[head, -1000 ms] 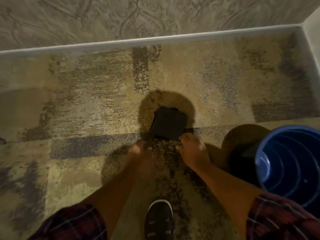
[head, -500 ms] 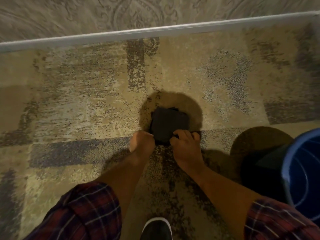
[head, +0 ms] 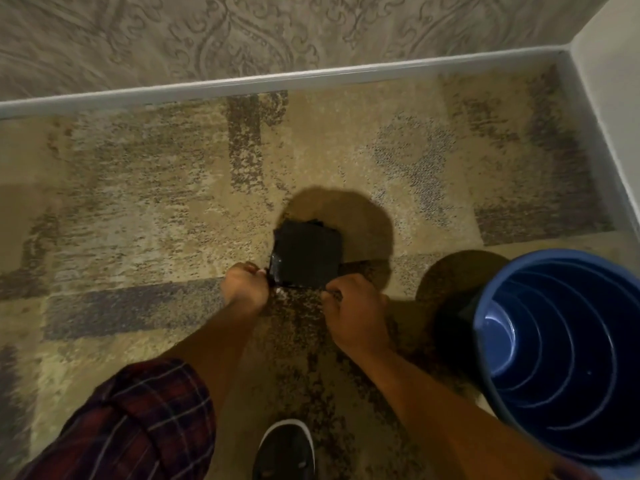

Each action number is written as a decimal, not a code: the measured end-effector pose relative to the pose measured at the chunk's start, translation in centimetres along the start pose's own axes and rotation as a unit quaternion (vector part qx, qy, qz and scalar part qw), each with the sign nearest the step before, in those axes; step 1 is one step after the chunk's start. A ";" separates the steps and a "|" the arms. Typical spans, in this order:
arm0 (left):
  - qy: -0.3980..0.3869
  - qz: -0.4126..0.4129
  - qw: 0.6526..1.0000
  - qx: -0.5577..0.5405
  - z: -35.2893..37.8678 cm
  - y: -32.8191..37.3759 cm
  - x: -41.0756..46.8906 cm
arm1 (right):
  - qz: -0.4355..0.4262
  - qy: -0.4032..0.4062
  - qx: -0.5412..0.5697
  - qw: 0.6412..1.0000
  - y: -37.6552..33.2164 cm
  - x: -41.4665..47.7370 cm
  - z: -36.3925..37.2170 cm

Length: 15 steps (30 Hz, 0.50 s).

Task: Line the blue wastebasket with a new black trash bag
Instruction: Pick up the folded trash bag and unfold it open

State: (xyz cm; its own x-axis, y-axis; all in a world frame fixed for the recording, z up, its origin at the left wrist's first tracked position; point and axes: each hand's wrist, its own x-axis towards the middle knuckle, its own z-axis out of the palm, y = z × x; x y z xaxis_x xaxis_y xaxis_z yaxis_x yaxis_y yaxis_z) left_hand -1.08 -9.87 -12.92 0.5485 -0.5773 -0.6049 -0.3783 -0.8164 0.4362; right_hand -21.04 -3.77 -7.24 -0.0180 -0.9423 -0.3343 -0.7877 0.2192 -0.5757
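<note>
A folded black trash bag [head: 306,256], a flat square, is held low over the patterned carpet in the middle of the view. My left hand [head: 245,285] pinches its near left corner. My right hand [head: 356,308] grips its near right corner with curled fingers. The blue wastebasket [head: 561,355] stands upright at the right, its ribbed inside bare, about a hand's width from my right forearm.
A white baseboard [head: 311,77] and patterned wall run across the far side, and a second wall [head: 609,98] closes the right corner. My dark shoe [head: 285,452] is at the bottom centre. Carpet [head: 138,202] stretches left of the bag.
Both hands closed in on the bag's near edge, then spread apart to its two near corners. The view swung back right, bringing more of the wastebasket into sight.
</note>
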 end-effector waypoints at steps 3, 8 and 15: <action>-0.025 0.015 0.998 0.049 1.7 0.4 1.0 | 0.012 -0.017 0.005 1.000 1.6 0.2 0.2; -0.036 -0.012 0.995 0.097 2.8 0.4 1.4 | 0.055 -0.036 -0.003 0.998 2.9 -0.9 1.1; -0.045 0.045 0.997 -0.038 1.9 0.1 -0.2 | 0.043 -0.031 0.034 0.998 1.9 -1.1 1.4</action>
State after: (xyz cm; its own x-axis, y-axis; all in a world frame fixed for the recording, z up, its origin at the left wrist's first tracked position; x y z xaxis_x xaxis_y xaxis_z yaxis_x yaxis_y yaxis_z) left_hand -2.65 -9.80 -14.02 0.4450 -0.6500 -0.6160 -0.3635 -0.7598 0.5391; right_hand -21.70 -1.98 -9.00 -0.0447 -0.9024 -0.4286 -0.7416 0.3174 -0.5910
